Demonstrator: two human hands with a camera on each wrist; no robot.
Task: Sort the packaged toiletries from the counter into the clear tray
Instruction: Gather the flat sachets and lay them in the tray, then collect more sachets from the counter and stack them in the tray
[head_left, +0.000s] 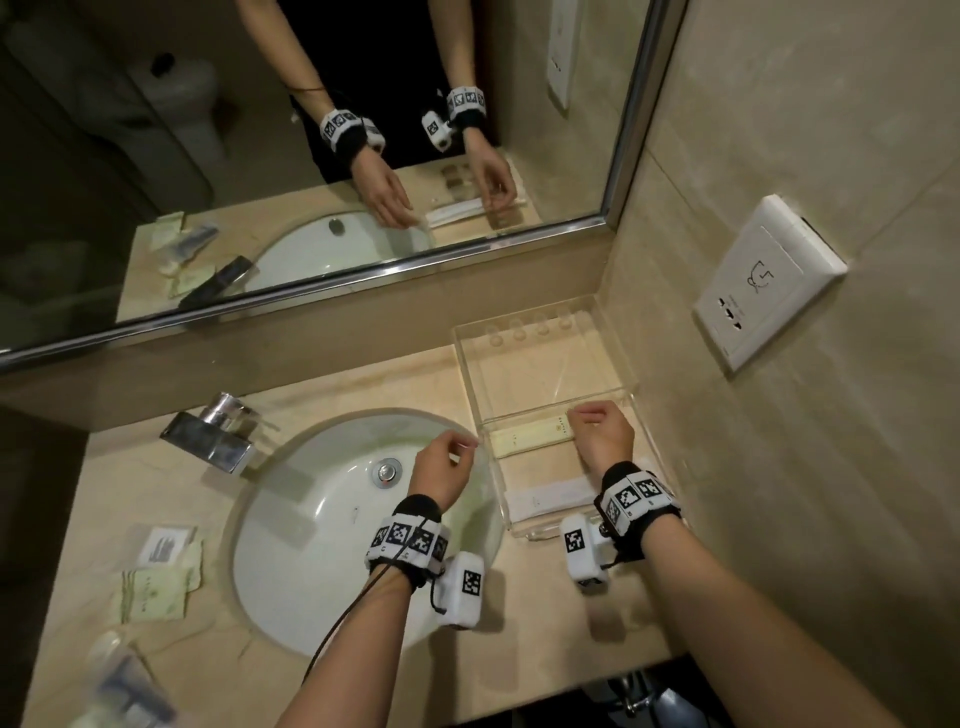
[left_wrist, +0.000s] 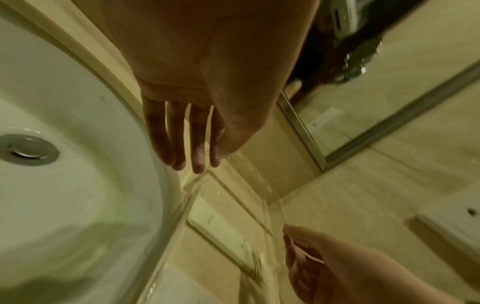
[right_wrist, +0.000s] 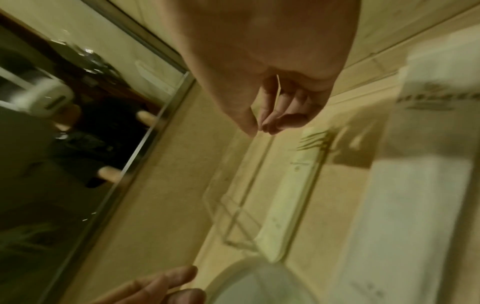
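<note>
The clear tray (head_left: 545, 374) stands on the counter to the right of the sink, in the corner by the wall. A long pale yellow packet (head_left: 524, 439) lies flat across it, and a long white packet (head_left: 550, 496) lies nearer me. My right hand (head_left: 584, 415) hovers over the yellow packet's right end. Its fingers are loosely curled, thumb tip near the fingertips (right_wrist: 267, 125), with nothing between them. My left hand (head_left: 462, 447) hangs above the tray's left rim (left_wrist: 192, 187) by the sink edge. Its fingers (left_wrist: 198, 156) are straight and hold nothing.
Loose packets lie on the counter left of the sink (head_left: 311, 545): a clear one with a white label (head_left: 163, 545), pale green sachets (head_left: 156, 592) and a blurred clear pack (head_left: 124, 686) at the front. The chrome faucet (head_left: 213, 431) stands behind the basin. A wall socket (head_left: 769, 286) is at right.
</note>
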